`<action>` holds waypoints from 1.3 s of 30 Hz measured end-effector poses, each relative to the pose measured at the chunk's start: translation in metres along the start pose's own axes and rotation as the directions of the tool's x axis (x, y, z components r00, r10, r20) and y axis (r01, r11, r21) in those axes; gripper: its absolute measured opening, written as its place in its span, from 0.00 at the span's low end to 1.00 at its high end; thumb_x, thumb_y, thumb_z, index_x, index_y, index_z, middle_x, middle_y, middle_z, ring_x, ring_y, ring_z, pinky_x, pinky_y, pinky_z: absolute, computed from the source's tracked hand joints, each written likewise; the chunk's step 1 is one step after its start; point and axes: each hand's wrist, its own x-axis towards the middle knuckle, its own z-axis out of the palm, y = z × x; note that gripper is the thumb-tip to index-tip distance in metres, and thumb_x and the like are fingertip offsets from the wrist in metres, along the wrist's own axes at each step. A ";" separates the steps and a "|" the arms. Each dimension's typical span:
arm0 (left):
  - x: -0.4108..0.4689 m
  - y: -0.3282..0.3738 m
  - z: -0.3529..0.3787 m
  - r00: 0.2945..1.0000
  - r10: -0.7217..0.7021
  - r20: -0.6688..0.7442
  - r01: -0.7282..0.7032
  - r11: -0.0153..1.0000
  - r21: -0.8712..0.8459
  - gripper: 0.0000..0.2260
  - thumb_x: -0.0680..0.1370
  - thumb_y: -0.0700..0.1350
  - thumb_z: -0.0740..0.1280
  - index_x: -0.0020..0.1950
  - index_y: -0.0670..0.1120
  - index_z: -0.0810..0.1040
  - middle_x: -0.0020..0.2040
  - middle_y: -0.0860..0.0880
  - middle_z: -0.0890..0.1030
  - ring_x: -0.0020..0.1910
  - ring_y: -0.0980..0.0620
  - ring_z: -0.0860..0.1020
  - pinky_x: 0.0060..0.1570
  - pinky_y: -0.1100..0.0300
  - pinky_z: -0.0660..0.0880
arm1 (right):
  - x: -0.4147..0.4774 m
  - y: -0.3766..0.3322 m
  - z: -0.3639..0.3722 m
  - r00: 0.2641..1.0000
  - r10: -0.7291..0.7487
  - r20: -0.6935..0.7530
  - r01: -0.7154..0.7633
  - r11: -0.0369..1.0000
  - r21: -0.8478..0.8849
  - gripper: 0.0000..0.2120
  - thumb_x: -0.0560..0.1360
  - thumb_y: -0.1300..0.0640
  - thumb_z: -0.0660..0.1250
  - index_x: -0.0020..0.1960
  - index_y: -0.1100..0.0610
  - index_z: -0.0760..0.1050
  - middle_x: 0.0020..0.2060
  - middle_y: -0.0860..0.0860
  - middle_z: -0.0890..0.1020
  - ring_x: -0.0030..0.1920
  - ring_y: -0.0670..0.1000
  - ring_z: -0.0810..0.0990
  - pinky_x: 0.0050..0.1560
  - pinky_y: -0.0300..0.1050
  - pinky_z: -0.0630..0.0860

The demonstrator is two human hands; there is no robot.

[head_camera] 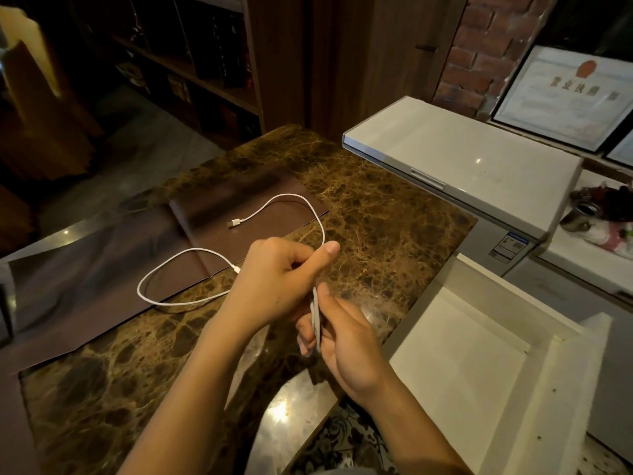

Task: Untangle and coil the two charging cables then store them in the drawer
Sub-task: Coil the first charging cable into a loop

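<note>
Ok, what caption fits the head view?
Left hand and right hand grip a bundled cable; second cable lies loose on counter.

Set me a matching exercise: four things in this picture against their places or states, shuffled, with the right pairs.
1. loose white charging cable
2. bundled white cable
3. white drawer
4. framed paper certificate

A. pulled open
B. held between left hand and right hand
C. beside the red brick wall
D. lying on the brown marble counter

Pairs: 1-D, 2-B, 3-A, 4-C.

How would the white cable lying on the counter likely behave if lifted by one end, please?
Probably floppy: the white cable lies in soft, open curves. It looks thin, so likely light. Lifted, its USB plug would probably drag and swing behind.
</note>
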 end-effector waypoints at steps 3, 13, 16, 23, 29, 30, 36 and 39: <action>0.004 -0.005 0.005 1.000 -0.006 -0.026 0.005 0.998 -0.061 0.29 0.81 0.55 0.66 0.23 0.47 0.61 0.20 0.54 0.60 0.22 0.55 0.59 0.26 0.65 0.59 | -0.003 -0.001 0.004 1.000 -0.004 0.011 0.004 1.000 -0.002 0.25 0.81 0.42 0.55 0.43 0.58 0.82 0.30 0.51 0.73 0.33 0.50 0.71 0.41 0.49 0.69; 0.002 -0.011 0.018 0.998 -0.066 0.016 0.067 0.939 -0.338 0.28 0.80 0.53 0.65 0.23 0.45 0.61 0.23 0.47 0.59 0.25 0.48 0.57 0.27 0.58 0.57 | -0.015 -0.012 0.007 0.993 -0.023 0.114 0.028 0.999 -0.043 0.18 0.82 0.47 0.58 0.46 0.56 0.81 0.31 0.48 0.71 0.33 0.47 0.71 0.39 0.43 0.71; -0.002 -0.010 0.022 0.995 -0.098 -0.001 0.088 0.905 -0.416 0.27 0.79 0.53 0.64 0.22 0.50 0.60 0.21 0.54 0.60 0.24 0.55 0.58 0.27 0.58 0.57 | -0.019 -0.016 0.007 0.988 -0.035 0.149 0.048 0.996 -0.082 0.16 0.82 0.49 0.59 0.47 0.55 0.81 0.32 0.48 0.70 0.34 0.48 0.71 0.40 0.44 0.70; -0.006 -0.012 0.022 0.992 -0.127 -0.010 0.106 0.863 -0.493 0.28 0.77 0.55 0.63 0.23 0.41 0.60 0.22 0.53 0.60 0.24 0.57 0.57 0.28 0.57 0.55 | -0.024 -0.019 0.008 0.984 -0.022 0.176 0.049 0.987 -0.150 0.18 0.83 0.48 0.57 0.57 0.58 0.82 0.36 0.48 0.75 0.38 0.49 0.72 0.44 0.44 0.72; 0.002 -0.004 0.008 0.995 -0.095 -0.011 0.079 0.883 -0.463 0.27 0.78 0.55 0.65 0.23 0.46 0.59 0.21 0.55 0.59 0.24 0.57 0.56 0.33 0.61 0.65 | -0.024 -0.024 0.013 0.982 -0.036 0.186 0.075 0.976 -0.206 0.21 0.85 0.47 0.54 0.61 0.57 0.81 0.39 0.50 0.82 0.40 0.50 0.77 0.48 0.44 0.76; 0.004 -0.003 0.004 0.997 -0.072 -0.002 0.063 0.887 -0.457 0.27 0.78 0.54 0.65 0.23 0.46 0.59 0.22 0.54 0.59 0.24 0.57 0.56 0.31 0.64 0.64 | -0.025 -0.024 0.014 0.981 -0.042 0.190 0.085 0.971 -0.225 0.21 0.84 0.47 0.54 0.61 0.58 0.81 0.39 0.50 0.83 0.39 0.49 0.77 0.47 0.43 0.77; 0.006 -0.002 0.000 0.999 -0.047 0.014 0.049 0.902 -0.428 0.29 0.78 0.56 0.65 0.25 0.41 0.60 0.24 0.47 0.58 0.26 0.54 0.56 0.26 0.66 0.58 | -0.025 -0.027 0.017 0.973 -0.103 0.207 0.108 0.994 -0.014 0.17 0.83 0.49 0.59 0.58 0.60 0.80 0.33 0.50 0.79 0.33 0.46 0.75 0.37 0.40 0.74; 0.003 -0.004 0.008 0.996 -0.091 -0.012 0.075 0.882 -0.465 0.30 0.77 0.56 0.65 0.25 0.38 0.60 0.24 0.47 0.59 0.24 0.56 0.57 0.26 0.62 0.59 | -0.023 -0.026 0.018 0.976 -0.114 0.187 0.114 0.993 0.010 0.17 0.82 0.48 0.59 0.57 0.58 0.81 0.30 0.47 0.74 0.30 0.45 0.69 0.34 0.39 0.69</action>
